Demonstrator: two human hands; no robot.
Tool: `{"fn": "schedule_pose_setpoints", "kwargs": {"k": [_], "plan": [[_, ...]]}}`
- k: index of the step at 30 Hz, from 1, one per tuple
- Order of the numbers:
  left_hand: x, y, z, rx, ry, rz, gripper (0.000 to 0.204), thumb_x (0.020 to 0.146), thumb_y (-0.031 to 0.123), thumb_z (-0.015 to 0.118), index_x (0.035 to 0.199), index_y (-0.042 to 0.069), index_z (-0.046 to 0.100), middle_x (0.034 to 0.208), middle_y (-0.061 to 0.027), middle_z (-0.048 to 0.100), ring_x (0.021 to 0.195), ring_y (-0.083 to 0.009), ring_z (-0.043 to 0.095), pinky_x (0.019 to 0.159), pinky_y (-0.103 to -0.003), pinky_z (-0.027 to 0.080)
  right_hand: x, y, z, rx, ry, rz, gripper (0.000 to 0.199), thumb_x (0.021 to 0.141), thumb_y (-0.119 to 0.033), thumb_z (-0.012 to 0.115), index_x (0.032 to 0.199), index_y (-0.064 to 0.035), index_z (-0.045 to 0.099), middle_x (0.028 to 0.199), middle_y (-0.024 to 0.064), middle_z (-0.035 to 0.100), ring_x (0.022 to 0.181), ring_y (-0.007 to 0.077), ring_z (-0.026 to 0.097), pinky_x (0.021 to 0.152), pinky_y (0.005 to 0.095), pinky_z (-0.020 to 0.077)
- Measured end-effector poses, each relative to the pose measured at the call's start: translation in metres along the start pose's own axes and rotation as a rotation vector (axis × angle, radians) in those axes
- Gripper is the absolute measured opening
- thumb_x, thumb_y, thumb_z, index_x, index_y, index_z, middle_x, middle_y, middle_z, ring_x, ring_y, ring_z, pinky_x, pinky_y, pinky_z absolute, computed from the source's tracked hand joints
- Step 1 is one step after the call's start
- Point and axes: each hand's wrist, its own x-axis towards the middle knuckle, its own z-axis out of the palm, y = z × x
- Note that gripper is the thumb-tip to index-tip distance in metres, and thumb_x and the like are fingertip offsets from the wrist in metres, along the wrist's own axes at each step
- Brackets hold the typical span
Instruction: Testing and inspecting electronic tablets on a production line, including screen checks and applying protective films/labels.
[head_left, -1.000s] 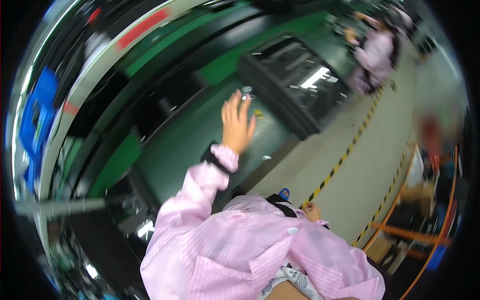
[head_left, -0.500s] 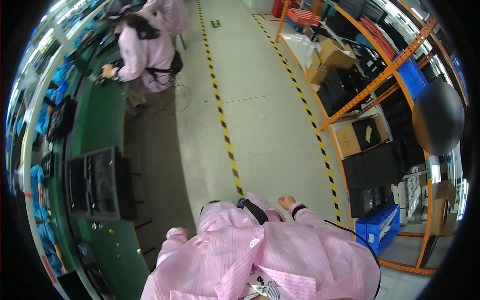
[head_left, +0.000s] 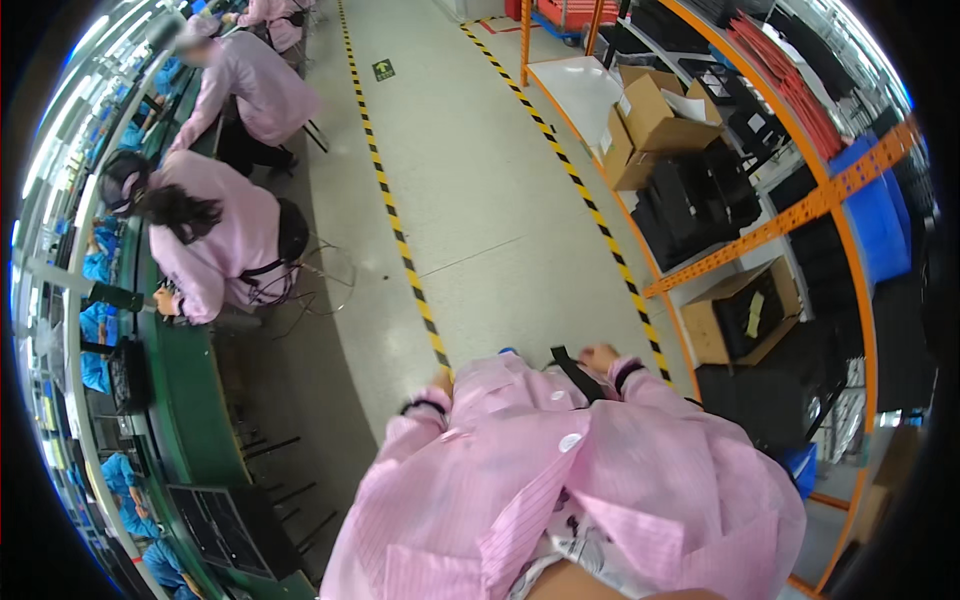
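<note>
Partly hidden by the pink coat (head_left: 480,470), the left hand (head_left: 441,381) sits just below centre frame; I cannot tell whether it is clenched or loose. Further right, the right hand (head_left: 600,358) looks curled near a black strap (head_left: 578,376), but its palm is unseen, so any grip is uncertain. Lettering on the green floor sign (head_left: 383,70), upper left of centre, is too small to read.
</note>
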Motion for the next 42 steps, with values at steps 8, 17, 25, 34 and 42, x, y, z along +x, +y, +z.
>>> {"fn": "schedule_pose_setpoints", "kwargs": {"k": [8, 17, 25, 34, 42], "plan": [[0.154, 0.211, -0.270, -1.049, 0.654, 0.317, 0.040, 0.093, 0.012, 0.059, 0.131, 0.006, 0.049, 0.105, -0.0145, 0.064, 0.088, -0.0220, 0.064, 0.078, -0.033, 0.051, 0.201, 0.057, -0.400, -0.478, 0.851, 0.080, 0.022, 0.082, -0.027, 0.063, 0.101, -0.0201, 0.070, 0.122, 0.0101, 0.058, 0.115, 0.0318, 0.050, 0.094, 0.0491, 0.0409], [-0.020, 0.233, 0.036, -0.731, -0.020, -0.553, 0.077, 0.075, 0.027, 0.074, 0.138, -0.001, 0.039, 0.119, -0.0264, 0.059, 0.110, -0.0375, 0.059, 0.092, -0.042, 0.048, 0.382, 0.111, -0.602, -0.785, 0.518, 0.418, 0.034, 0.095, -0.034, 0.048, 0.124, -0.0235, 0.062, 0.146, 0.0071, 0.041, 0.137, 0.0361, 0.029, 0.110, 0.0531, 0.0261], [0.000, 0.267, 0.049, -0.840, 0.107, -0.642, 0.061, 0.085, 0.034, 0.066, 0.131, -0.001, 0.048, 0.112, -0.0240, 0.063, 0.104, -0.0346, 0.062, 0.087, -0.041, 0.050, 0.333, -0.049, -0.521, -0.113, 0.839, -0.270, 0.027, 0.088, -0.011, 0.055, 0.113, -0.0037, 0.061, 0.113, 0.0178, 0.059, 0.109, 0.0321, 0.054, 0.095, 0.0494, 0.0382], [0.027, 0.290, -0.200, -1.707, 0.515, -0.210, 0.081, 0.090, 0.045, 0.060, 0.151, 0.010, 0.022, 0.142, -0.0210, 0.045, 0.124, -0.0274, 0.048, 0.099, -0.035, 0.041, 0.108, -0.200, -0.220, -0.439, -0.168, -1.636, 0.022, 0.072, -0.011, 0.061, 0.091, -0.0024, 0.066, 0.112, 0.0065, 0.061, 0.116, 0.0267, 0.051, 0.107, 0.0542, 0.0295], [-0.178, 0.147, -0.085, -1.755, 0.836, -0.530, 0.050, 0.088, 0.026, 0.059, 0.131, 0.003, 0.051, 0.105, -0.0063, 0.063, 0.094, -0.0154, 0.059, 0.081, -0.027, 0.045, -0.019, -0.289, -0.051, -0.562, -0.585, -2.180, 0.011, 0.072, -0.012, 0.062, 0.079, -0.0065, 0.068, 0.106, -0.0011, 0.064, 0.112, 0.0221, 0.053, 0.105, 0.0494, 0.0340]]}}
